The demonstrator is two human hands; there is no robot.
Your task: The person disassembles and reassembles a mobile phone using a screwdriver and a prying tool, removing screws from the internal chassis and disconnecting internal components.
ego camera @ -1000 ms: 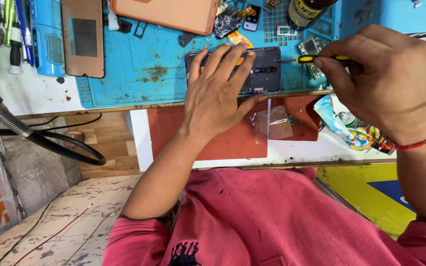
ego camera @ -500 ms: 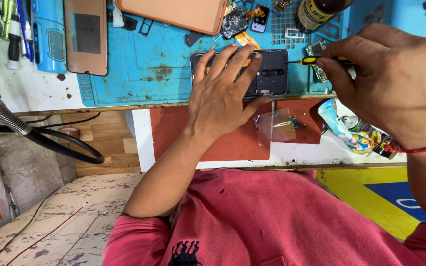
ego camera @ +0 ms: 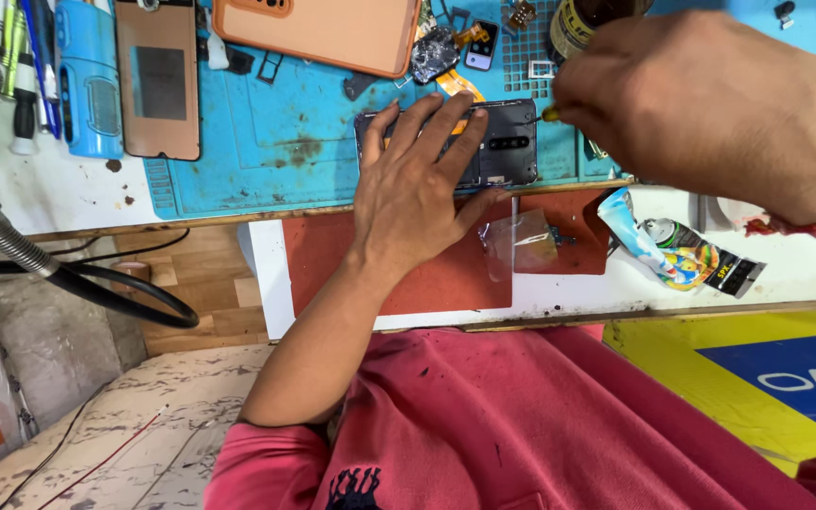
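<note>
Left hand is pressing flat, fingers spread wide, on the dark opened phone on the blue mat, while right hand is gripping a yellow-tipped tool beside it.

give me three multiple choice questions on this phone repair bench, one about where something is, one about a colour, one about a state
1. Where does the left hand rest?
A. flat on the opened dark phone
B. on the black cable
C. on the snack wrapper

2. What colour is the mat under the phone?
A. green
B. blue
C. white

3. What state is the right hand in?
A. open and flat
B. resting in the lap
C. closed around a thin yellow-tipped tool

Answers: 1 A, the spread fingers lie across the phone's back. 2 B, the mat around the phone is plainly blue. 3 C, the fingers are curled and the tool's tip pokes out beside the phone.
</note>
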